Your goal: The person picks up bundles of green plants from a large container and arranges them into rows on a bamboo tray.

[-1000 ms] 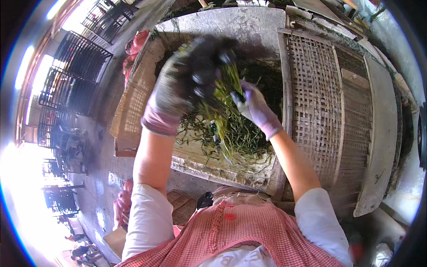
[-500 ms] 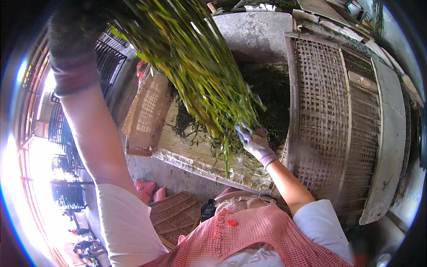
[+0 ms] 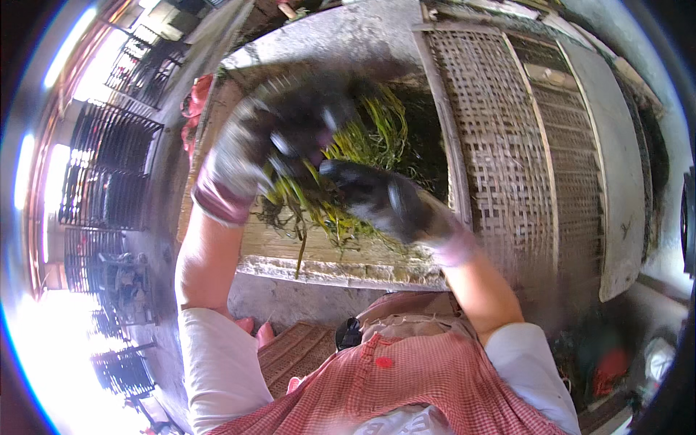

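Both my hands wear dark-palmed gloves with pale pinkish cuffs and meet over a bundle of long, wet-looking green strands [image 3: 370, 138], like waterweed or seaweed. My left hand [image 3: 279, 134] is blurred by motion, its fingers curled over the bundle's left part. From the right, my right hand [image 3: 395, 203] closes on the strands, fingers pointing left. Loose ends hang below both hands toward the front edge of a wooden board [image 3: 326, 254]. The bundle's middle is hidden behind the gloves.
A woven bamboo panel [image 3: 500, 138] with a wooden frame stands at the right. Behind the hands rises a grey slab [image 3: 341, 36]. Dark slatted racks [image 3: 112, 167] line the left side. A woven mat [image 3: 297, 348] and pink bags [image 3: 264, 333] lie low in front.
My left hand has come down and right from the upper left. The strands, stretched out long before, are now gathered low between my hands. My right hand has moved slightly up and left.
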Demonstrator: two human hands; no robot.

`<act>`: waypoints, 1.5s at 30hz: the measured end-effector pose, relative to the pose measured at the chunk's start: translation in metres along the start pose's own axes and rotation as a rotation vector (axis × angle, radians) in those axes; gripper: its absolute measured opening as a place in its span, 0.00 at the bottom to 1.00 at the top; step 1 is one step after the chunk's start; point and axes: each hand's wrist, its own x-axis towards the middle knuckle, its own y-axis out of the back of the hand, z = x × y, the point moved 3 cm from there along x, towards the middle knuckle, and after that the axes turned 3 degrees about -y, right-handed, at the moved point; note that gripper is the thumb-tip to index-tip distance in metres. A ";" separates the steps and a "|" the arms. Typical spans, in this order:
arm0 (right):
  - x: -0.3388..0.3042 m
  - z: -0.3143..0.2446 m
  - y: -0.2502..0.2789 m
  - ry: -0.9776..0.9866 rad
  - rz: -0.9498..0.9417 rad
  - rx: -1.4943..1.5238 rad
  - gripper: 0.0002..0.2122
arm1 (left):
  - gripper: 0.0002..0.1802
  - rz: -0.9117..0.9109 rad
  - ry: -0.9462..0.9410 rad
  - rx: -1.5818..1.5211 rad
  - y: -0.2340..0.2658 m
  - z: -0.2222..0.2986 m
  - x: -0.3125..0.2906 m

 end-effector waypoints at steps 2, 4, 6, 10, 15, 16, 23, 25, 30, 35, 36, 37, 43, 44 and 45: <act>0.012 0.006 0.009 0.044 0.035 0.276 0.21 | 0.20 -0.098 0.234 0.075 -0.022 -0.029 -0.009; 0.022 -0.007 0.036 0.162 0.141 0.479 0.16 | 0.17 -0.095 0.400 0.095 -0.030 -0.053 -0.017; 0.019 -0.030 0.060 0.301 0.238 0.676 0.13 | 0.14 0.059 0.489 0.014 -0.028 -0.060 -0.019; -0.041 -0.123 0.105 0.244 0.365 0.519 0.07 | 0.11 0.170 0.527 0.103 -0.017 -0.056 -0.011; -0.132 -0.286 0.167 0.150 0.447 0.220 0.16 | 0.11 0.078 0.238 0.200 -0.071 -0.081 0.105; -0.151 -0.323 0.184 0.135 0.410 0.148 0.17 | 0.11 0.052 0.191 0.193 -0.091 -0.094 0.145; -0.206 -0.478 0.350 0.000 0.521 -0.408 0.20 | 0.19 -0.194 -0.134 0.484 -0.163 -0.148 0.338; -0.217 -0.475 0.413 -0.057 0.600 -0.575 0.18 | 0.20 -0.222 0.102 0.583 -0.164 -0.156 0.375; -0.269 -0.432 0.601 -0.322 0.044 -2.911 0.05 | 0.16 -0.069 0.152 0.554 -0.102 -0.211 0.413; -0.250 -0.380 0.570 -0.891 0.576 -1.947 0.12 | 0.28 0.540 0.071 1.734 -0.148 -0.208 0.408; -0.264 -0.382 0.584 -0.778 0.640 -1.867 0.13 | 0.31 0.418 0.018 1.549 -0.197 -0.214 0.436; -0.276 -0.385 0.594 -0.653 0.683 -1.793 0.15 | 0.29 0.422 -0.378 1.656 -0.239 -0.226 0.456; -0.201 -0.402 0.516 -0.205 0.801 -1.346 0.14 | 0.27 0.211 -0.212 1.519 -0.351 -0.314 0.539; -0.199 -0.401 0.512 0.075 1.058 -0.459 0.12 | 0.27 0.193 -0.203 1.512 -0.354 -0.316 0.542; -0.189 -0.399 0.508 0.156 0.933 -0.162 0.11 | 0.26 0.172 -0.191 1.531 -0.353 -0.319 0.542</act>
